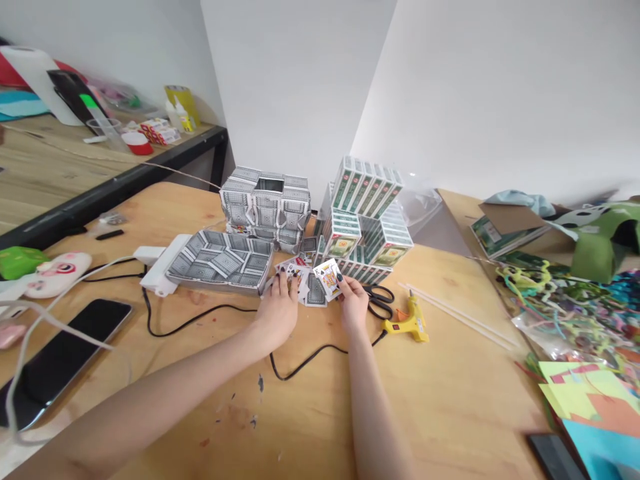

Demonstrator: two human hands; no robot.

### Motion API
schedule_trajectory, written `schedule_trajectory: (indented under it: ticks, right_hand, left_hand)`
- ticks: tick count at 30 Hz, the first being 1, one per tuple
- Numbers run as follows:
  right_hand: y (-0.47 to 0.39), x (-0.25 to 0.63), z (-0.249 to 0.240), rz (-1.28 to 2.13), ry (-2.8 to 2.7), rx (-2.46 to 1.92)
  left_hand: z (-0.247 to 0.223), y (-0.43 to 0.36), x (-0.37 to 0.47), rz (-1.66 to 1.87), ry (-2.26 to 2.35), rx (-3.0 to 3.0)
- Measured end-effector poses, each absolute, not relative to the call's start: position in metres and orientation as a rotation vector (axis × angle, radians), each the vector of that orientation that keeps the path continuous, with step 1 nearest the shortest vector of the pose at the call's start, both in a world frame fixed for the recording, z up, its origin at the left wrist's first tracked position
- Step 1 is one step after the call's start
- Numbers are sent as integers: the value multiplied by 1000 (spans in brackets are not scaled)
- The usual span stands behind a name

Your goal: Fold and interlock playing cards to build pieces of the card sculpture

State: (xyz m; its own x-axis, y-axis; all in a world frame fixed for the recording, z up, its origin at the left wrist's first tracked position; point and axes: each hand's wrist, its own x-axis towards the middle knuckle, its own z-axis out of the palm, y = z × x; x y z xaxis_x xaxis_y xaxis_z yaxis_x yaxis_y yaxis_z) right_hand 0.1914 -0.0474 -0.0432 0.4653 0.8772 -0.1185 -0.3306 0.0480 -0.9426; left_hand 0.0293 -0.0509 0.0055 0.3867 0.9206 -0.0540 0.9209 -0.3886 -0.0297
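My right hand [353, 301] pinches a king playing card [329, 280] by its right edge, face up, at the middle of the table. My left hand [281, 301] lies with its fingers stretched over a loose pile of playing cards [301, 275], some face up. A face-down card [316, 292] shows between the two hands. Behind my left hand is a shallow tray [260, 280] made of grey-backed cards, with loose cards inside. A box made of the same cards [290, 207] stands behind it. Stacked green-and-white card packs [367, 190] rise beyond my right hand.
Black scissors [381, 301] and a yellow glue gun [410, 321] lie right of my right hand, near clear glue sticks [455, 315]. The glue gun's cord crosses the table front. At left are a white power strip [167, 267] and a phone [65, 360]. Craft scraps [555, 300] fill the right.
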Motion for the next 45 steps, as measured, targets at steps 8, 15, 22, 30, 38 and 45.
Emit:
schedule_trajectory:
  ticks: [8,15,22,30,38,45]
  right_hand:
    - [-49,191,-38,993,-597,-1191]
    - [-48,191,-41,974,-618,-1230]
    - [-48,190,-43,955,-629,-1250]
    - [-48,189,-40,946,-646,-1273]
    - [-49,188,-38,971,-610,-1258]
    - [-52,180,-30,1087,-675,-1161]
  left_hand:
    - [19,-37,40,-109,1893,2555]
    - [33,-27,39,37,1907,2383]
    - [47,-60,24,35,1647,2498]
    - [17,-55,23,171,1485,2482]
    - [23,-58,21,146,1474,2434]
    - [19,-54,33,454,1469,2109]
